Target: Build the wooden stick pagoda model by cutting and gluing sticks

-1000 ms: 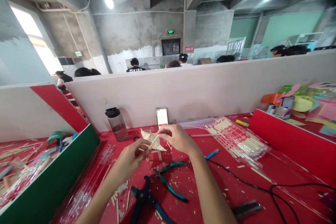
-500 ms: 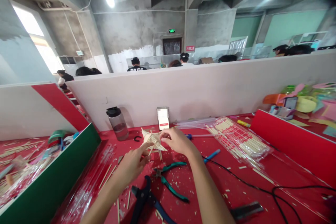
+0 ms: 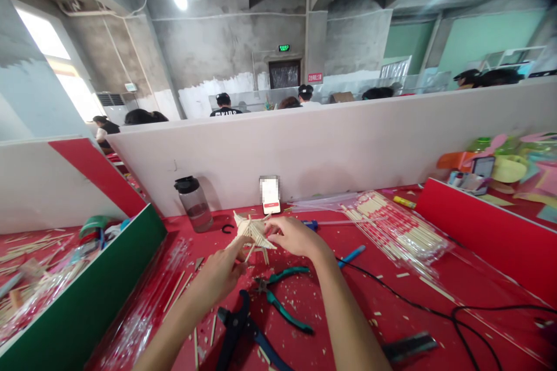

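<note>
A small model made of pale wooden sticks [image 3: 257, 234], with a peaked roof, flared corners and thin legs, stands between my hands over the red table. My left hand [image 3: 223, 269] holds its left front side, fingers bent around the edge and a leg. From the right, my right hand [image 3: 296, 236] pinches at the roof's slope with its fingertips; any small piece between them is hidden. Just below the model lie green-handled pliers [image 3: 285, 301], jaws spread. A dark cutter [image 3: 238, 324] lies nearer to me, between my forearms.
Behind the model, a phone [image 3: 270, 200] leans against the white partition [image 3: 348, 145]. A water bottle [image 3: 194, 206] stands to its left. Bagged sticks [image 3: 398, 229], a blue glue gun [image 3: 350, 257] and its black cable [image 3: 404, 299] lie right. Green [image 3: 100, 290] and red dividers [image 3: 483, 237] flank the table.
My right fingertips have shifted slightly along the roof. My left hand keeps its hold, and the model stays almost in place. The view has tilted a little.
</note>
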Demonstrator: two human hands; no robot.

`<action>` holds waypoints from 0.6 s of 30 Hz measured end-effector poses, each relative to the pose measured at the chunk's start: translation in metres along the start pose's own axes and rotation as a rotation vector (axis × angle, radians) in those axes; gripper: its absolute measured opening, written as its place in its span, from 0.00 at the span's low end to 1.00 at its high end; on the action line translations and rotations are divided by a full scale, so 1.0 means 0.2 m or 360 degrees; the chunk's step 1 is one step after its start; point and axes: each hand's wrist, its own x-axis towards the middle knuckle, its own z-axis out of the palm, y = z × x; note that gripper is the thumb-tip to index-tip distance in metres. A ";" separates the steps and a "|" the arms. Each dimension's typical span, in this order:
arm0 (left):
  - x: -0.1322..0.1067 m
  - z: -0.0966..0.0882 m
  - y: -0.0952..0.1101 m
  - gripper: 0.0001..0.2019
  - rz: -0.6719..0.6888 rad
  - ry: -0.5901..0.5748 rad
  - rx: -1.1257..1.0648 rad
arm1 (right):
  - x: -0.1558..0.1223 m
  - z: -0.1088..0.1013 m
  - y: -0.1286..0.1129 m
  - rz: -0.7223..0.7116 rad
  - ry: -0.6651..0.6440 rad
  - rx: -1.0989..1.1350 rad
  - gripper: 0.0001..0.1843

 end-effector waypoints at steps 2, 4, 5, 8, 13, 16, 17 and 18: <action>0.00 0.00 0.00 0.26 0.0005 -0.0009 -0.0011 | 0.00 0.00 0.00 0.0003 -0.0007 0.0002 0.10; -0.01 -0.01 0.00 0.27 0.0012 -0.0009 -0.0017 | 0.00 0.00 0.00 0.0008 -0.0004 0.0002 0.10; -0.01 -0.01 0.00 0.27 0.0015 -0.0010 -0.0020 | 0.00 0.00 0.00 0.0008 -0.0002 0.0002 0.10; -0.01 -0.01 0.00 0.28 0.0019 -0.0011 -0.0026 | 0.00 0.00 0.00 0.0004 -0.0005 0.0011 0.10; -0.01 -0.01 0.00 0.28 0.0034 -0.0029 -0.0040 | 0.00 0.00 0.00 -0.0001 -0.0021 0.0034 0.11; -0.01 0.00 0.01 0.28 0.0054 -0.0018 -0.0048 | 0.00 0.00 0.01 0.0002 -0.0023 0.0041 0.10; -0.01 0.00 0.01 0.27 0.0056 -0.0013 -0.0054 | 0.00 0.00 0.00 0.0005 -0.0024 0.0042 0.10; 0.00 0.00 0.01 0.28 0.0056 -0.0007 -0.0064 | 0.00 0.00 0.00 0.0007 -0.0024 0.0043 0.11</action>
